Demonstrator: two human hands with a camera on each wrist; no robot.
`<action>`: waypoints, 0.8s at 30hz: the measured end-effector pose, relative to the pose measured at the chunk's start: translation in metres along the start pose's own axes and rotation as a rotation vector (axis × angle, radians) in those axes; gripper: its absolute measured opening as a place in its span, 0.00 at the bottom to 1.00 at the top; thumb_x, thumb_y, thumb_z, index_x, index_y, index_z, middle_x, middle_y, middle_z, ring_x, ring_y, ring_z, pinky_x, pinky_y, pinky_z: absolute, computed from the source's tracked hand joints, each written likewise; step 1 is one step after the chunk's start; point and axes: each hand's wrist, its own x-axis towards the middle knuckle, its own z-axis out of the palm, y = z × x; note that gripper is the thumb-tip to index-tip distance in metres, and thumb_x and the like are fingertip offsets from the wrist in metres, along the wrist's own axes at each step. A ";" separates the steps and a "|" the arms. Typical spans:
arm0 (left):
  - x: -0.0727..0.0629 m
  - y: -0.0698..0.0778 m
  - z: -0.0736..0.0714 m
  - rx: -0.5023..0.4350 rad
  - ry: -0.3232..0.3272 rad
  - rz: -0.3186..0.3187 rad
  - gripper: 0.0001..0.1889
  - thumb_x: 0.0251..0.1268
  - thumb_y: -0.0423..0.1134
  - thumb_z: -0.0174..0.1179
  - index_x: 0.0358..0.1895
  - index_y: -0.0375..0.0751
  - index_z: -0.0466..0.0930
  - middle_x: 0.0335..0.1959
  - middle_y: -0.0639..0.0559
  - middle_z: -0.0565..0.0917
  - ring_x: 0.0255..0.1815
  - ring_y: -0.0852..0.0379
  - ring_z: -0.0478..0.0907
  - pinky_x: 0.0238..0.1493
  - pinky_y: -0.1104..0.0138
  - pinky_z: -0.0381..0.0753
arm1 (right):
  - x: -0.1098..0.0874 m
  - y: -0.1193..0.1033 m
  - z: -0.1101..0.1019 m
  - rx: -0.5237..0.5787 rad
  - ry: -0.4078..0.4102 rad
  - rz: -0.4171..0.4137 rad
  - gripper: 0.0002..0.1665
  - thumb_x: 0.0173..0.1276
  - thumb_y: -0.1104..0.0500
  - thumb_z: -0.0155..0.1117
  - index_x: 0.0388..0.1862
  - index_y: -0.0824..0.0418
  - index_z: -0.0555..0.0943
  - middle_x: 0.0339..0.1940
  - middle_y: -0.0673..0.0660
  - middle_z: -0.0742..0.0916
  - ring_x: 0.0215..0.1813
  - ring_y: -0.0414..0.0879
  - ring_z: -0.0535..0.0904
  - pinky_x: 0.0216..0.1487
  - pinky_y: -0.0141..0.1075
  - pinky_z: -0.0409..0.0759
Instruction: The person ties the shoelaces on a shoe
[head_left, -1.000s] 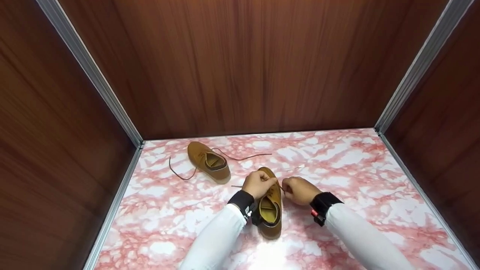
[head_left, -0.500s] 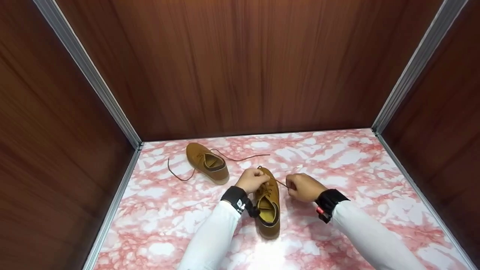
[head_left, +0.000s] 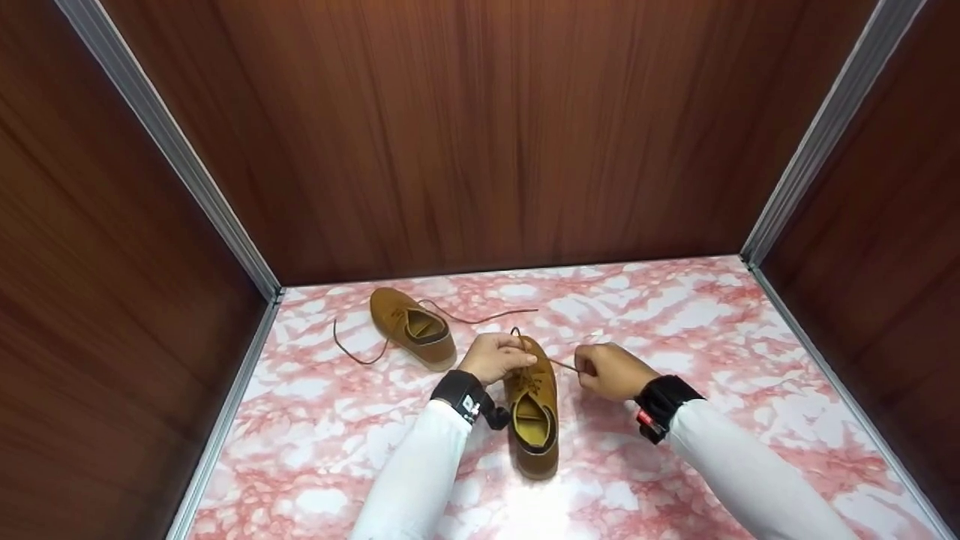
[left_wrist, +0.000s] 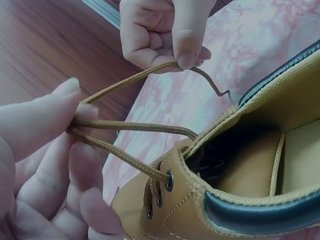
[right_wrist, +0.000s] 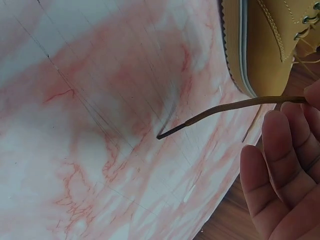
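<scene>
A tan lace-up shoe (head_left: pixel 538 462) stands upright on the table, toe pointing away from me. My left hand (head_left: pixel 491 360) is over its front left side, pinching the brown shoelace (left_wrist: pixel 130 80) between thumb and fingertips. In the left wrist view, two strands run from that pinch to the eyelets (left_wrist: pixel 169 180), and a third stretches across to my right hand (head_left: pixel 615 373). Right of the shoe, the right thumb and fingers pinch this strand near its end. Its dark tip (right_wrist: pixel 172 131) sticks out free in the right wrist view. A small loop (head_left: pixel 515 331) rises beyond the left fingers.
A second tan shoe (head_left: pixel 391 311) lies to the left and farther back, its lace ends (head_left: pixel 480 320) loose on both sides. The pink-and-white marbled table (head_left: pixel 697 465) is enclosed by brown wood-grain walls (head_left: pixel 487 150) with grey metal corner strips (head_left: pixel 814 127).
My right hand has moved slightly right, drawing out the lace between the hands. The left hand has shifted left, uncovering more of the shoe's lacing. A loop now shows above the toe.
</scene>
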 end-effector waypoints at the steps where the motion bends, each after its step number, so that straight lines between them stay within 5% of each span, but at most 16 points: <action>1: 0.000 0.001 0.000 0.002 0.001 -0.008 0.18 0.61 0.36 0.75 0.52 0.30 0.87 0.41 0.44 0.93 0.32 0.66 0.82 0.36 0.72 0.82 | 0.000 0.000 0.000 0.005 -0.001 0.000 0.09 0.62 0.64 0.67 0.28 0.51 0.77 0.21 0.44 0.80 0.25 0.36 0.73 0.28 0.31 0.71; 12: 0.002 0.006 -0.001 0.140 0.022 0.030 0.10 0.62 0.38 0.75 0.40 0.34 0.88 0.24 0.60 0.81 0.24 0.65 0.77 0.29 0.70 0.81 | 0.000 -0.005 -0.003 0.038 -0.023 0.002 0.08 0.62 0.65 0.66 0.29 0.53 0.77 0.21 0.44 0.81 0.24 0.35 0.74 0.29 0.30 0.72; 17: 0.004 0.005 0.002 0.017 0.006 -0.028 0.06 0.70 0.38 0.67 0.36 0.39 0.85 0.25 0.58 0.82 0.24 0.63 0.78 0.34 0.65 0.85 | 0.000 -0.005 -0.002 0.043 -0.020 0.002 0.08 0.61 0.65 0.66 0.29 0.53 0.77 0.21 0.44 0.81 0.24 0.35 0.74 0.29 0.30 0.72; 24: 0.003 0.002 -0.005 -0.194 -0.114 -0.064 0.10 0.74 0.35 0.63 0.32 0.48 0.74 0.30 0.57 0.83 0.32 0.62 0.78 0.40 0.63 0.81 | -0.001 -0.004 0.000 0.051 -0.032 0.006 0.09 0.63 0.65 0.67 0.30 0.53 0.77 0.21 0.44 0.82 0.25 0.35 0.74 0.29 0.31 0.72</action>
